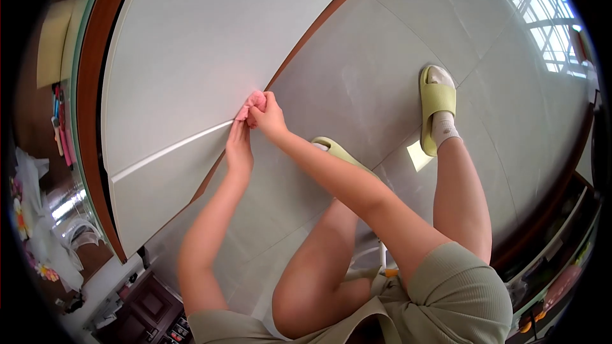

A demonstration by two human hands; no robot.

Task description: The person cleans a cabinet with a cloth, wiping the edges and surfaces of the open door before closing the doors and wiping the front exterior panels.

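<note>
A crumpled pink cloth is pressed against the edge of a white cabinet door, by the end of its pale groove. My right hand is closed around the cloth, thumb and fingers pinching it. Just below, my left hand lies along the door's edge with its fingers stretched out and held together. Its fingertips touch the lower part of the cloth, and the two hands nearly meet there. Reddish-brown trim runs along the edge of the white panel.
Grey tiles cover the floor, with my feet in green slippers. Pens and plastic wrapping lie on the glass-edged top at the left. A dark shelf with items stands at the lower right.
</note>
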